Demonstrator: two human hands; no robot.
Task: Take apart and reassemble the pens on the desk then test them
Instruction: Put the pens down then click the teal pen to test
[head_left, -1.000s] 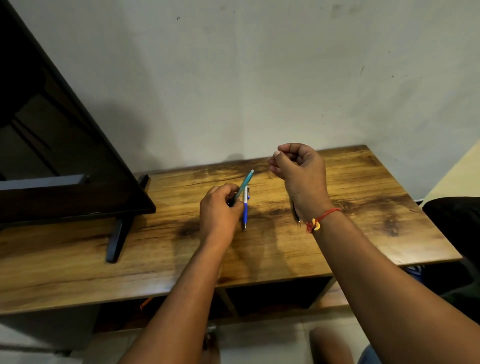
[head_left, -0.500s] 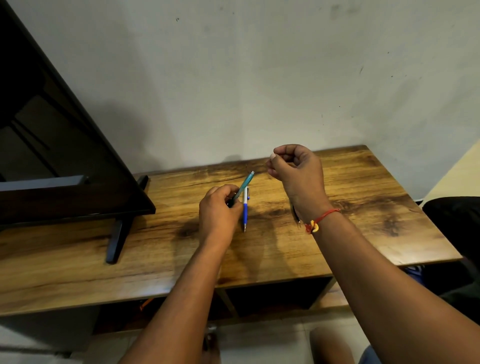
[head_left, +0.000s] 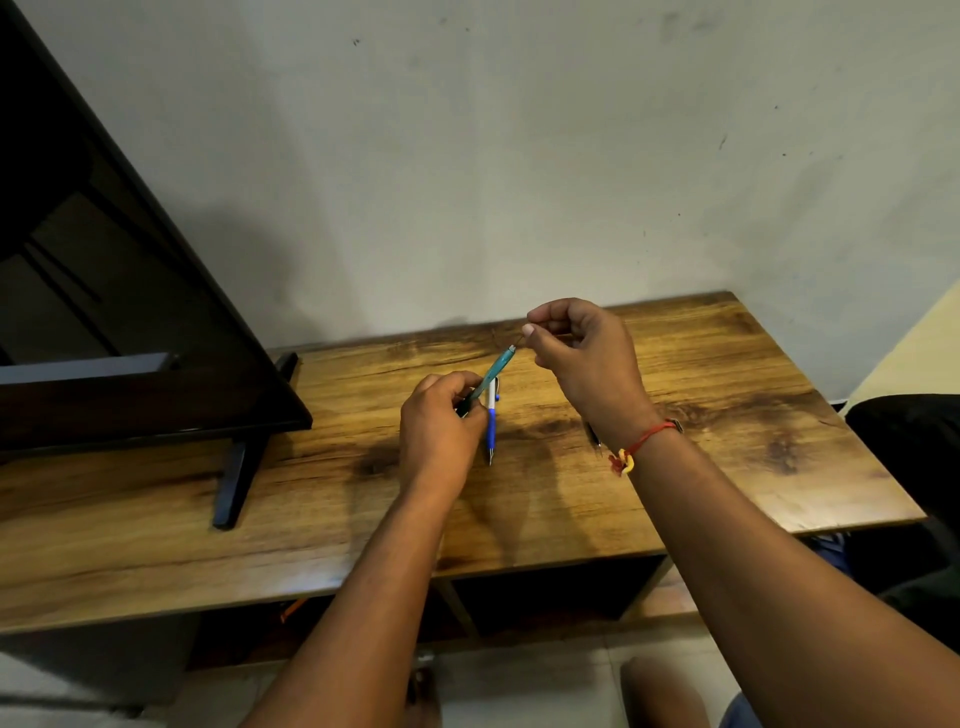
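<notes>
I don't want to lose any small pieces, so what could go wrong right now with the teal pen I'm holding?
The right hand pinches a thin part at the raised end of the teal pen; if it slips, it may bounce off the desk. The left hand grips only the lower end, so the pen may wobble. The dark pen lies beneath the right wrist and could get knocked.

Dark pen (head_left: 594, 436) mostly hidden behind right wrist (head_left: 631, 428); right hand (head_left: 587, 358) pinch contents unclear.
</notes>
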